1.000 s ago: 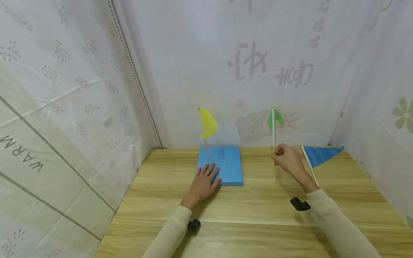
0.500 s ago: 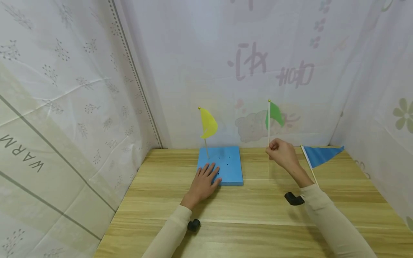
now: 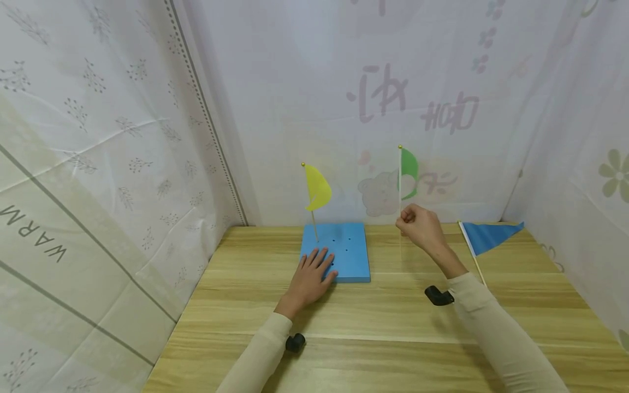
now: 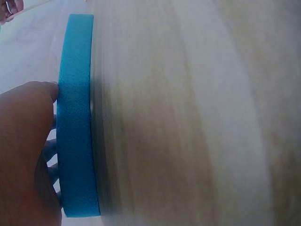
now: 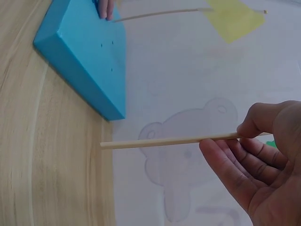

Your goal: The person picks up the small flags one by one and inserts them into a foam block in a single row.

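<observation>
My left hand [image 3: 308, 278] rests flat with spread fingers on the near left part of a blue foam block [image 3: 351, 262], which has several small holes in its top. A yellow flag [image 3: 318, 188] stands in the block on a thin wooden stick, leaning slightly left. To the right of the block, my right hand [image 3: 420, 225] pinches the stick [image 5: 178, 141] of a green flag [image 3: 409, 172] between thumb and fingers. That flag is upright, and in the right wrist view the stick's bare lower end points toward the table, apart from the block.
A blue triangular flag [image 3: 491, 237] lies at the table's right back, its stick partly behind the right forearm. The wooden table [image 3: 373, 344] is bounded by a patterned curtain [image 3: 295, 109] at the back and both sides.
My right hand has moved left and slightly up and away with the green flag, bringing it closer to the block. The left hand, block and yellow flag have stayed in place.
</observation>
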Available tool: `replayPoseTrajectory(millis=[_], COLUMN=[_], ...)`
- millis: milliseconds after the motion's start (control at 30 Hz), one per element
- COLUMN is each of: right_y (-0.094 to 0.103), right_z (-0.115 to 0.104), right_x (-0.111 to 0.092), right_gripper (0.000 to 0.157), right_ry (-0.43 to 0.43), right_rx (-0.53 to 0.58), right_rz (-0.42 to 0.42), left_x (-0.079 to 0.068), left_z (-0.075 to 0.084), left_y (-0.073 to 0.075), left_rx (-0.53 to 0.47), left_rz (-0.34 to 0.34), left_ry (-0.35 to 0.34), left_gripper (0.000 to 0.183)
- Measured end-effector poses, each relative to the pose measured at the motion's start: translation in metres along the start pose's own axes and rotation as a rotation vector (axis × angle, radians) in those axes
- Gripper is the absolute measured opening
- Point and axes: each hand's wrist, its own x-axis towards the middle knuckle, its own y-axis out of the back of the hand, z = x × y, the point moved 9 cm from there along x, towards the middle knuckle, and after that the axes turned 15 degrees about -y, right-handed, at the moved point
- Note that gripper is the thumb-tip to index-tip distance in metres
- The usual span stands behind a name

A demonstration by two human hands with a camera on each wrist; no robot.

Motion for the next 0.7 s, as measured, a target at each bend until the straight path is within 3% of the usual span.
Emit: replayPoseTrajectory(millis=[700], right_y=[-0.014], right_z=[-0.026], right_x=[0.011], right_gripper=[0.010], right_ry=[0.073], right_rx=[0.027], right_rz=[0.020], left_x=[0.001], left_z=[-0.002], left_y=[-0.003], left_rx=[0.002], left_rz=[0.006], left_ry=[0.005], left_gripper=[0.062])
